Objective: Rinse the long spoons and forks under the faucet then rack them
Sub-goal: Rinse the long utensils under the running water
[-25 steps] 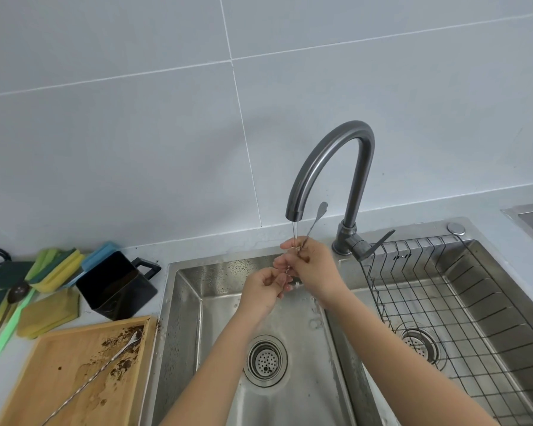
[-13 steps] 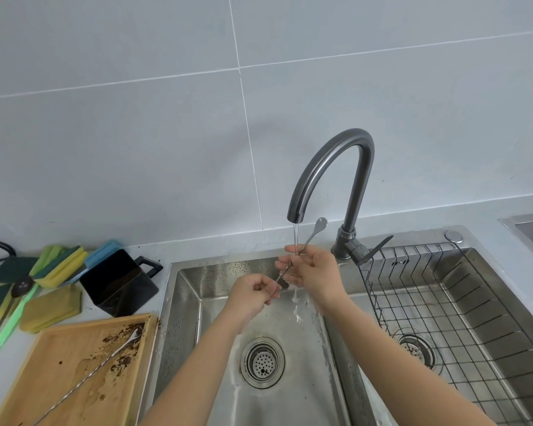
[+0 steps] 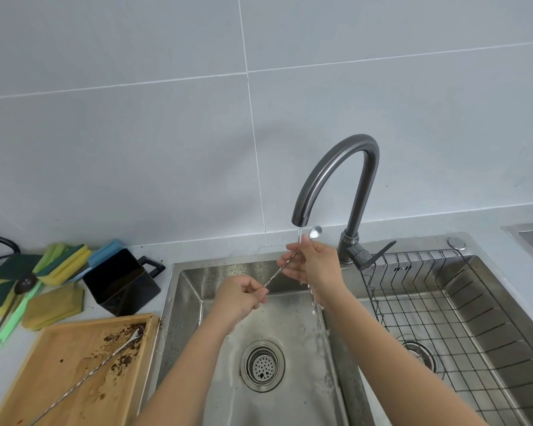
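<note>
One long twisted-stem spoon (image 3: 282, 267) is the piece under the water, held slantwise over the left basin of the sink (image 3: 179, 302): its bowl points up and to the far right, showing just past the fingertips beside the spout of the faucet (image 3: 336, 176), and its stem runs down to the near left. The right hand (image 3: 316, 265) wraps the upper stem just below the bowl, fingers curled round it, with the thin stream of water (image 3: 299, 236) falling onto that hand and the stem; the left hand (image 3: 240, 295) pinches the lower end of the stem between thumb and fingers, nearer and lower. So the spoon's long axis lies between the two hands, and the wire dish rack (image 3: 443, 302) sits in the right basin, to the right of the right hand and close to it. That hand looks the better placed to carry the spoon over once rinsing is judged done, with the left letting go of the tail. A second long spoon (image 3: 90, 376) lies on the wooden tray (image 3: 43, 379) at the near left, among dark brown residue, its bowl toward the sink; it seems still to need rinsing, and the left hand is the nearer one to it. Beyond the tray stand a black container (image 3: 120, 281) and stacked sponges (image 3: 53, 265); no forks are visible.
</note>
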